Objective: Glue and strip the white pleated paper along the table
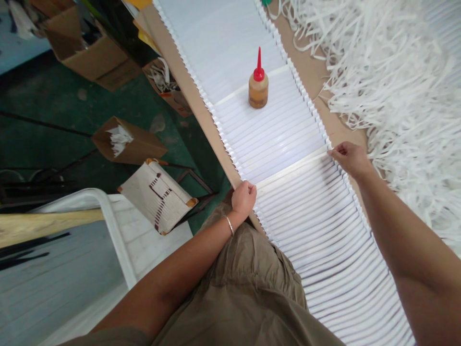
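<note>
Far L, well below the bottle (258, 91) in view: a white frame (117, 240). Up & L of the bottle, an open box (104, 72); level-ish w/ it but nearer, a small box (176, 101) w/ pale strips inside. L & lower than the bottle, another box (140, 146) w/ white bits, then a marked card (158, 197).

L hand (244, 198) is below the bottle, slightly L, at the table's (236, 175) near edge: fingers curled, tips together on the L end of a white strip (291, 169). Strip crosses the ribbed white sheet (317, 216) just below the bottle, approx. parallel to the ribs. Bottle stands upright on the sheet, red nozzle up, no hand on it.

R hand (348, 158), R of & below the bottle: thumb & index together, clamped on the strip's R end by the sheet's notched edge. R of the bottle, past bare table, a loose heap (396, 72) of white strips.

Step in hand, prob.: lining up the strip, both ends held. Next move calls for even tension, strip straight w/ the ribs, & R forearm clear of the heap.
</note>
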The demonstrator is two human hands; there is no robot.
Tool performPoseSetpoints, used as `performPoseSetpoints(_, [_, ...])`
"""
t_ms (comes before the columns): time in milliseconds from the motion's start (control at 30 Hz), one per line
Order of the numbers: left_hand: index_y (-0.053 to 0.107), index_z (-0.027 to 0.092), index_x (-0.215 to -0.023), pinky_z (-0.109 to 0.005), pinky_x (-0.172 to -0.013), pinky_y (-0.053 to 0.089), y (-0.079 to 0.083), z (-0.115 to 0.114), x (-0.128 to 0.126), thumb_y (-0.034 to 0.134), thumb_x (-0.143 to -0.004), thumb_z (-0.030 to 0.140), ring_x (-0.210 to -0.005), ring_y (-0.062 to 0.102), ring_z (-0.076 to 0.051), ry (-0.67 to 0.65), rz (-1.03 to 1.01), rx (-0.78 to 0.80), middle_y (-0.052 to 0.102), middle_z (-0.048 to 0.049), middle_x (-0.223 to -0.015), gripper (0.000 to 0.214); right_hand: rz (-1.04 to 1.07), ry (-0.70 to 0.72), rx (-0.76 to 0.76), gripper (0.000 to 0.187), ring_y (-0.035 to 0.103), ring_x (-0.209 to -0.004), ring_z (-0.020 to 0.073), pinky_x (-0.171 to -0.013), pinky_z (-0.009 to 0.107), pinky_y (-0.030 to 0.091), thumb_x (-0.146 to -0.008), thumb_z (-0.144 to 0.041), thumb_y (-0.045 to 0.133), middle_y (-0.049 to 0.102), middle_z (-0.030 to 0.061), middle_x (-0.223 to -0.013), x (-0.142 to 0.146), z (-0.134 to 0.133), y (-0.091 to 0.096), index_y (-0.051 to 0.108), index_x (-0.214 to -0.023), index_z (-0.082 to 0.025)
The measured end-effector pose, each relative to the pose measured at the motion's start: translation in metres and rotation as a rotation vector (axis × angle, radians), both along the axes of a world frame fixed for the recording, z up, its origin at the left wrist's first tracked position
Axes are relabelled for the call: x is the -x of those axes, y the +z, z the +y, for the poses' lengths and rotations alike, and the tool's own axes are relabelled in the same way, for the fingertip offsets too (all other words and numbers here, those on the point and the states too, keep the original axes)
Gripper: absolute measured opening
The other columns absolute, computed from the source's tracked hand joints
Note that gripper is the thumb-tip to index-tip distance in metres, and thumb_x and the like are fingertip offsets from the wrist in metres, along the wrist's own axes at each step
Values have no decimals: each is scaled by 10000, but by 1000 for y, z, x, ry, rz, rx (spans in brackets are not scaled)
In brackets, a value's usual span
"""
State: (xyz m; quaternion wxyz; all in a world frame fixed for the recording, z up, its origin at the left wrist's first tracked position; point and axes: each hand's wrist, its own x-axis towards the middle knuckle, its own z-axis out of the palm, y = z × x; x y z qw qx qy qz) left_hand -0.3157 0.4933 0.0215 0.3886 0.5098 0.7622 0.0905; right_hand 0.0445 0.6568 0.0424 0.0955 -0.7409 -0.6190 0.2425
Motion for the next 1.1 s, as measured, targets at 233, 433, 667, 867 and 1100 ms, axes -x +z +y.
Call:
performPoseSetpoints(233, [583, 200, -837, -297, -764, 409, 0, 0, 1, 525, -999, 307, -828, 615, -198, -58, 63, -16, 657, -49, -837, 203, -50, 20, -46, 257, 598, -690, 190, -669, 308, 433, -817, -387, 606, 723, 77, -791, 1, 6, -10, 707, -886, -161])
performPoseSetpoints(433, [577, 199, -831, -298, -772, 410, 1, 0, 2, 497, -1008, 298, -830, 626, -200, -103, 105, -36, 675, -58, -864, 218, -94, 17, -77, 223, 636, -753, 207, -718, 305, 454, -850, -363, 609, 752, 99, -863, 9, 9, -12, 703, -908, -170])
performPoseSetpoints(667, [580, 200, -828, -277, -740, 410, -2, 1, 2, 512, -998, 282, -795, 621, -190, -115, 129, -50, 672, -48, -833, 201, -207, 70, -34, 194, 638, -783, 226, -716, 306, 444, -863, -331, 597, 762, 112, -892, 15, 13, -20, 709, -884, -175])
performPoseSetpoints(867, [566, 203, -829, -286, -728, 400, -4, 0, 4, 501, -1001, 282, -773, 613, -190, -151, 137, -72, 669, -44, -829, 201, -184, 85, -4, 192, 654, -833, 223, -747, 302, 454, -873, -320, 579, 763, 97, -922, 19, 17, -29, 713, -919, -192])
performPoseSetpoints(1100, [521, 211, -791, -293, -698, 388, 0, 8, 4, 536, -984, 306, -784, 631, -208, -183, 181, -20, 667, -50, -816, 215, -269, 71, 21, 195, 623, -830, 241, -736, 323, 440, -873, -335, 590, 737, 114, -931, 22, 23, -25, 694, -952, -190])
